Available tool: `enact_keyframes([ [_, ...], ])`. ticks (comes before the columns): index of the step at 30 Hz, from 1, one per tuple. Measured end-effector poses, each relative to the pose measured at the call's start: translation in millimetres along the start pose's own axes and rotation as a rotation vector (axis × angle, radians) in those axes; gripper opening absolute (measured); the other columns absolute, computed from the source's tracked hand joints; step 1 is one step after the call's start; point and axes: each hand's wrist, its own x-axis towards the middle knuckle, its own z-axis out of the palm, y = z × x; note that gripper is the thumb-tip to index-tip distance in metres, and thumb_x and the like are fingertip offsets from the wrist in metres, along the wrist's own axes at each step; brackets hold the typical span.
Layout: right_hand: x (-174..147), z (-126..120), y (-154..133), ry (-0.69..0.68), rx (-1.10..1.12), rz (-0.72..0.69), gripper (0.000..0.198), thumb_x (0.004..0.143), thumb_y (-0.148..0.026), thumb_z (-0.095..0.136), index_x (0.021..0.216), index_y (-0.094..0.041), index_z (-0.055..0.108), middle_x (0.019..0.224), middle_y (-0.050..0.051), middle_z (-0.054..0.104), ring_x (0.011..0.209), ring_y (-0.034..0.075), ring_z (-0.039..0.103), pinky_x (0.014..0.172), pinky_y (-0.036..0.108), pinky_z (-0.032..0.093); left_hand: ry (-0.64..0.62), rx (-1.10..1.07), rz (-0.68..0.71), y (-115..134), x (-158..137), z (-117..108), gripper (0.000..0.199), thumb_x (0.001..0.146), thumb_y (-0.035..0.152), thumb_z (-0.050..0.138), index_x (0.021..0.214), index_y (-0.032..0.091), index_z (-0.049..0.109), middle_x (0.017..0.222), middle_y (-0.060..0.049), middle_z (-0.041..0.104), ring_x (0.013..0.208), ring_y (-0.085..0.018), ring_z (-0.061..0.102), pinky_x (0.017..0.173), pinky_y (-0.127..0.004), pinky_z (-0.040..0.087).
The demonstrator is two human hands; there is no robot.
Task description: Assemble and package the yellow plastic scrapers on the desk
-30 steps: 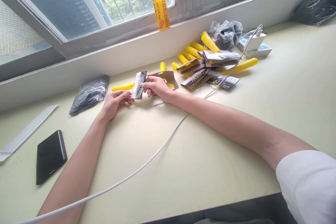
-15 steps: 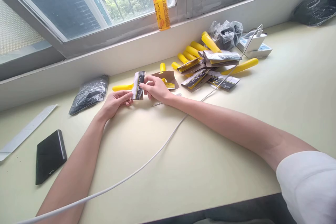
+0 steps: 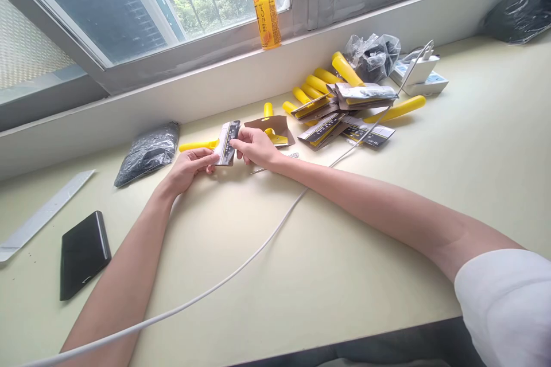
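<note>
My left hand [image 3: 188, 171] holds the lower left of a printed card sleeve [image 3: 227, 143] between thumb and fingers. The sleeve wraps the head of what looks like a yellow-handled scraper [image 3: 198, 145], and its handle points left above that hand. At the sleeve's right edge, the closed fingers of my right hand [image 3: 256, 147] pinch the card. Just behind the right hand lies another scraper with a yellow head [image 3: 278, 139] on an opened brown card [image 3: 282, 125]. Thin metal pieces [image 3: 258, 171] lie partly hidden under the right wrist.
Several carded yellow-handled scrapers [image 3: 327, 97] are piled at back right, near a plastic bag [image 3: 374, 57] and a white power strip [image 3: 426, 86]. A white cable [image 3: 241, 266] crosses the table. A dark bag [image 3: 148, 155], black phone-like object [image 3: 84, 255] and pale strip [image 3: 43, 215] lie left.
The held sleeve has tilted a little, its top leaning right, and the yellow handle has shifted slightly left. Both hands keep their hold.
</note>
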Motion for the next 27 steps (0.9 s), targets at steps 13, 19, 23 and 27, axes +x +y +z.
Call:
enact_keyframes([
  [13,-0.2,-2.8,-6.8,-0.169,-0.043,0.056,0.032,0.102,-0.018,0.055,0.072,-0.010,0.062,0.065,0.001,0.064,0.048,0.006,0.052,0.048,0.016,0.041,0.024,-0.010,0.010,-3.3,1.7,-0.7,0.032,0.069,0.044,0.087,0.082,0.017,0.076,0.074,-0.002,0.063,0.066,-0.009,0.055,0.062,-0.020,0.043],
  [19,2.6,-1.5,-4.2,-0.134,0.016,0.037,0.032,0.103,-0.016,0.054,0.072,-0.011,0.060,0.062,0.000,0.062,0.046,0.007,0.052,0.046,0.018,0.041,-0.020,-0.105,0.049,-2.4,1.6,0.4,0.037,0.077,0.049,0.079,0.091,0.015,0.078,0.075,-0.004,0.061,0.067,-0.010,0.055,0.060,-0.020,0.048],
  [23,3.7,-1.3,-1.2,-0.132,0.013,0.022,0.032,0.104,-0.016,0.053,0.073,-0.011,0.060,0.063,0.000,0.062,0.046,0.007,0.053,0.046,0.019,0.042,0.007,-0.155,0.056,-2.2,1.1,1.5,0.039,0.079,0.050,0.078,0.095,0.015,0.078,0.081,-0.005,0.065,0.068,-0.010,0.057,0.058,-0.020,0.050],
  [27,1.9,-1.4,-1.9,-0.116,0.000,0.025,0.034,0.104,-0.018,0.053,0.071,-0.011,0.059,0.063,0.000,0.062,0.045,0.006,0.052,0.047,0.017,0.040,0.038,-0.173,0.047,-2.3,0.7,2.0,0.040,0.077,0.050,0.080,0.096,0.015,0.078,0.086,-0.006,0.069,0.068,-0.011,0.060,0.059,-0.021,0.052],
])
